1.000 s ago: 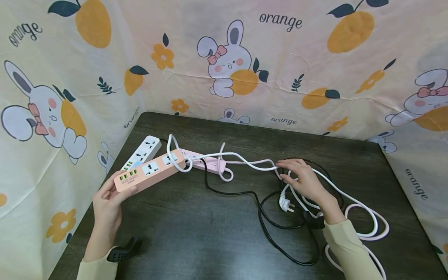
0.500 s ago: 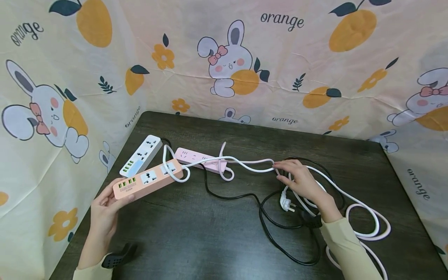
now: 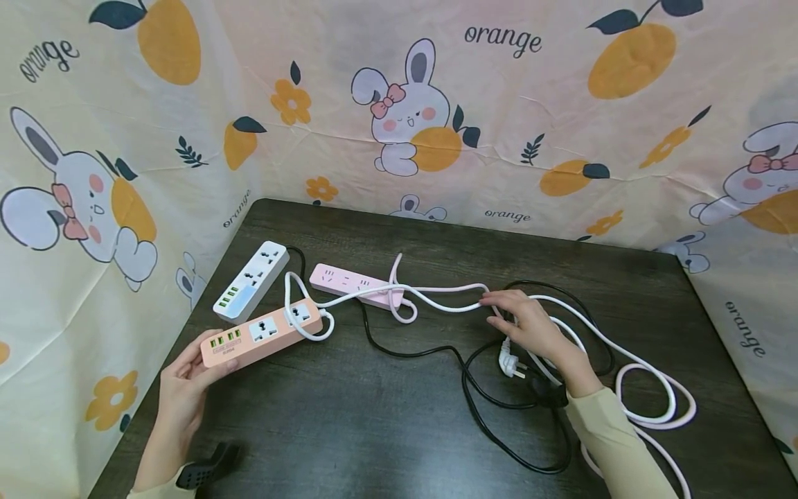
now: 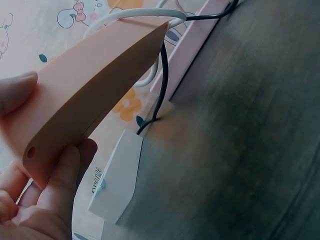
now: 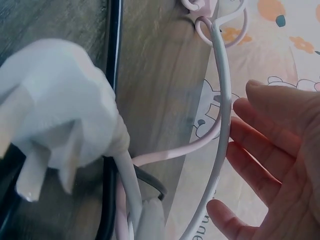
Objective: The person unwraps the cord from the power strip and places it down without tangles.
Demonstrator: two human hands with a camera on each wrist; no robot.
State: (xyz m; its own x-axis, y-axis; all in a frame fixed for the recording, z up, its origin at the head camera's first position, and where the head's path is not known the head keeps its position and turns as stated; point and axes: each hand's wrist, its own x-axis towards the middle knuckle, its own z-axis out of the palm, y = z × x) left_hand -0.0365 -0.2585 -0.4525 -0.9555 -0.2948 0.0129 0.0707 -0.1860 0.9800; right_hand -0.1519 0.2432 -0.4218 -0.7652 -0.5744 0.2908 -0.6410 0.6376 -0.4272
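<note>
My left hand grips the near end of a peach power strip, thumb on one side and fingers on the other. Seen from the left wrist, the peach strip is tilted up off the table. Its white cable loops over the socket end and runs right. There my right hand rests its fingertips against the cable. The right wrist view shows those fingers loosely extended along one side of the white cable, not wrapped round it. A white plug is close by.
A white power strip lies at the back left. Beside it is a pink power strip with its knotted pink cable crossing the white one. Black cable winds across the dark table. More coils lie at right.
The peach power strip has been lowered towards the front, away from the white and pink strips. My right hand has slid slightly left with the white cable.
</note>
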